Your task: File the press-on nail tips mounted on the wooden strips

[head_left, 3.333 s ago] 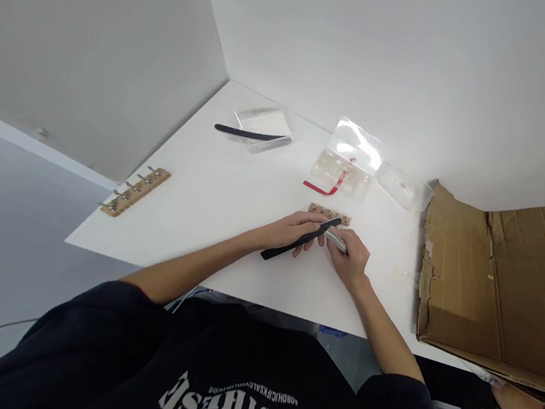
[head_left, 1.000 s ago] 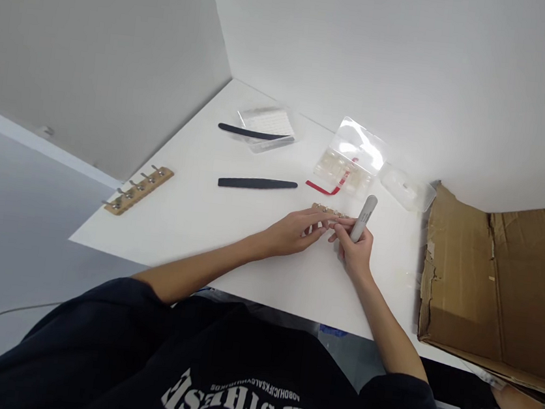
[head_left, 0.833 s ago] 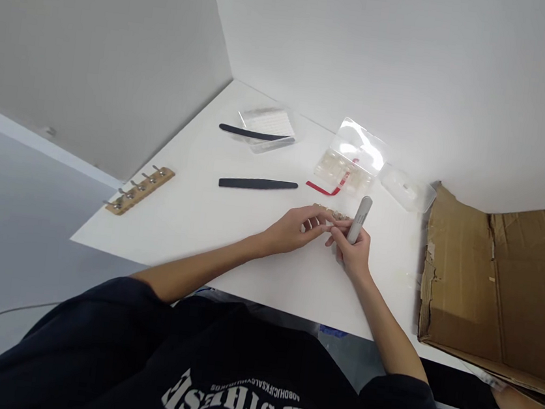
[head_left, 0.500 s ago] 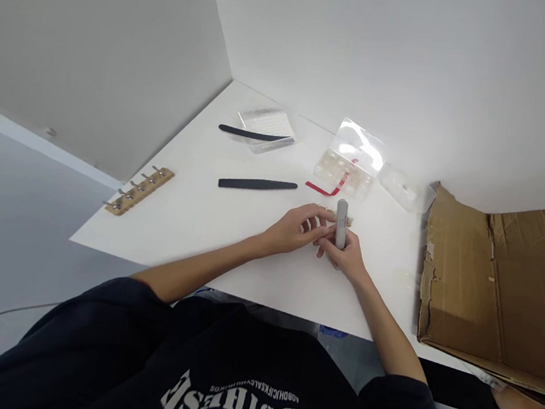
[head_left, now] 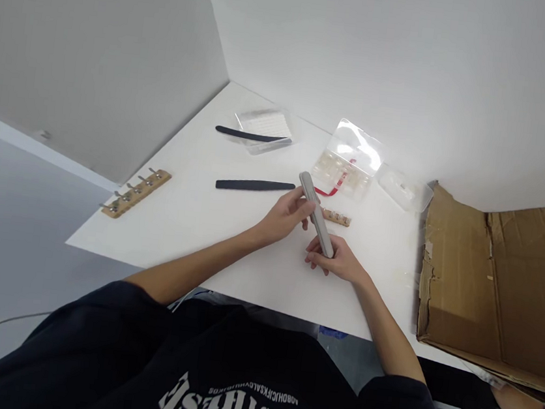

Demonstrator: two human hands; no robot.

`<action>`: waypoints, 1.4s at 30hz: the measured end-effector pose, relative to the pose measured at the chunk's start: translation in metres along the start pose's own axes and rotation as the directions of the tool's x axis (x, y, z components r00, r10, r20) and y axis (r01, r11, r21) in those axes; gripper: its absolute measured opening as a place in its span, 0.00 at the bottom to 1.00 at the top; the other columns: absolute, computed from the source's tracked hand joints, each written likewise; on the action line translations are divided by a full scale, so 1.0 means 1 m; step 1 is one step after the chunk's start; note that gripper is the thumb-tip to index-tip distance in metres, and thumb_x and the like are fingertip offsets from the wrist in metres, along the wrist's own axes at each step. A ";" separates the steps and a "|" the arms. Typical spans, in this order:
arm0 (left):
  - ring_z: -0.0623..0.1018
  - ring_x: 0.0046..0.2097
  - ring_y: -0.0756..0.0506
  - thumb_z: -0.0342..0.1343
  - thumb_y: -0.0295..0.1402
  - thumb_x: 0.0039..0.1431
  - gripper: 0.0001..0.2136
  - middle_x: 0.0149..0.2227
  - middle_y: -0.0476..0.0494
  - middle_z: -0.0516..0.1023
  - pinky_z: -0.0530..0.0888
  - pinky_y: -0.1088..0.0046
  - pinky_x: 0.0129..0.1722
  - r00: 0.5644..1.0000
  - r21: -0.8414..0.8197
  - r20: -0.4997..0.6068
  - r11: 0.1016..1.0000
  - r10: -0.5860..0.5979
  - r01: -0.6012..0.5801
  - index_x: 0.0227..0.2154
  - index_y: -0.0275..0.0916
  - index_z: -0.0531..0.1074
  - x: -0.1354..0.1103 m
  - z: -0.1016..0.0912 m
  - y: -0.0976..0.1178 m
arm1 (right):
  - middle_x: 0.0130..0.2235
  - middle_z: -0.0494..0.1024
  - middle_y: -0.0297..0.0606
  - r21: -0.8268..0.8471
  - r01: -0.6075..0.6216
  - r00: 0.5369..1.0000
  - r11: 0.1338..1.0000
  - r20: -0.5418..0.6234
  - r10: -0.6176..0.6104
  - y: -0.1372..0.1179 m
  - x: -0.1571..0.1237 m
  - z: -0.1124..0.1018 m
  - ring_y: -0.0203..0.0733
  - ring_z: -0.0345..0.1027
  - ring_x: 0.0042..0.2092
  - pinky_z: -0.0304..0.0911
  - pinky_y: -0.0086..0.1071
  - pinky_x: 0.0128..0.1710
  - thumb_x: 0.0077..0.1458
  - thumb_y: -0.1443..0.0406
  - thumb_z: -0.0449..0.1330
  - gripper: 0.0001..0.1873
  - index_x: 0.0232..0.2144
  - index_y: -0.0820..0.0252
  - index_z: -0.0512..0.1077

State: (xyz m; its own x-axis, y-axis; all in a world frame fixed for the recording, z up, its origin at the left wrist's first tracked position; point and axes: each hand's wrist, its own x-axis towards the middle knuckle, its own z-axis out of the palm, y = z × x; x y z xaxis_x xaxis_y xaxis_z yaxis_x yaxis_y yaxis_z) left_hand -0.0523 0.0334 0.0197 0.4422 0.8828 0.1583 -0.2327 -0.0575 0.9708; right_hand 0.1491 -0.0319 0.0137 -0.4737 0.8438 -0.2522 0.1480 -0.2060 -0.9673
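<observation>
A long, slim grey bar [head_left: 320,225] with rounded ends slants across in front of me; its exact kind I cannot tell. My left hand [head_left: 285,218] is closed on its upper part, thumb lying on top and fingers partly hidden behind. The lower end sits in my right hand [head_left: 338,258], whose fingers curl around it. Just behind the bar, a small wooden strip [head_left: 337,218] with little pieces on it rests on the table, partly covered by my left hand. A black nail file [head_left: 255,185] lies left of my left hand.
Another black nail file [head_left: 251,135] rests across a clear box [head_left: 266,125]. Near the back wall are an open clear case [head_left: 340,166], a red strip [head_left: 338,184] and a clear package [head_left: 402,188]. A wooden clip stand [head_left: 136,194] lies left; a cardboard box [head_left: 494,289] stands right.
The grey bar has swung from nearly upright to slanting up-left. My left hand has moved onto its upper part, and the wooden strip behind shows more. My right hand has shifted slightly nearer me.
</observation>
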 end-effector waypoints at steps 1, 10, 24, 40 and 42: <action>0.77 0.34 0.49 0.56 0.52 0.69 0.20 0.37 0.41 0.80 0.73 0.75 0.30 0.999 -0.031 -0.042 0.999 -0.010 0.009 0.43 0.37 0.68 0.001 -0.001 0.001 | 0.33 0.82 0.38 0.007 0.005 1.000 1.000 0.008 -0.005 0.000 0.000 0.000 0.37 0.76 0.30 0.65 0.23 0.17 0.55 0.62 0.67 0.10 0.38 0.60 0.74; 0.65 0.20 0.53 0.48 0.54 0.73 0.23 0.21 0.52 0.69 0.63 0.76 0.20 0.996 -0.039 0.012 0.996 -0.083 0.084 0.42 0.35 0.72 -0.006 0.006 -0.006 | 0.26 0.77 0.30 0.094 0.121 0.982 0.988 -0.154 -0.106 0.008 0.005 -0.009 0.33 0.70 0.24 0.65 0.24 0.17 0.57 0.57 0.68 0.12 0.34 0.59 0.72; 0.64 0.19 0.52 0.44 0.51 0.74 0.22 0.18 0.54 0.68 0.64 0.75 0.22 0.992 0.049 0.110 0.997 -0.064 0.059 0.38 0.36 0.70 0.013 0.034 -0.027 | 0.28 0.70 0.29 -0.068 0.301 0.624 0.951 -0.740 -0.251 0.005 0.003 -0.017 0.35 0.66 0.27 0.63 0.25 0.19 0.59 0.53 0.67 0.14 0.34 0.55 0.69; 0.65 0.22 0.50 0.41 0.47 0.76 0.19 0.22 0.53 0.69 0.64 0.70 0.24 0.971 0.082 0.210 0.992 -0.112 0.097 0.35 0.39 0.66 0.007 0.031 -0.027 | 0.39 0.82 0.40 -0.720 0.243 0.522 0.650 -0.468 -0.713 0.017 0.000 0.002 0.42 0.76 0.36 0.79 0.36 0.25 0.63 0.64 0.63 0.05 0.40 0.50 0.80; 0.66 0.22 0.49 0.41 0.47 0.76 0.19 0.22 0.53 0.68 0.65 0.69 0.24 0.974 0.083 0.201 0.993 -0.105 0.089 0.34 0.39 0.66 0.008 0.031 -0.028 | 0.40 0.83 0.40 -0.740 0.256 0.528 0.622 -0.432 -0.731 0.021 0.000 0.002 0.43 0.78 0.38 0.80 0.37 0.26 0.63 0.64 0.63 0.07 0.42 0.49 0.80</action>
State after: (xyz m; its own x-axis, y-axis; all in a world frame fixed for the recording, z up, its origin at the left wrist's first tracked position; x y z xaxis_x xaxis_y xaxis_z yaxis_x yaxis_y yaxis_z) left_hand -0.0155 0.0277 -0.0004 0.6291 0.7722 0.0888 -0.1194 -0.0169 0.9927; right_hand 0.1507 -0.0367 -0.0064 0.0165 0.8105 0.5855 0.6128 0.4545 -0.6464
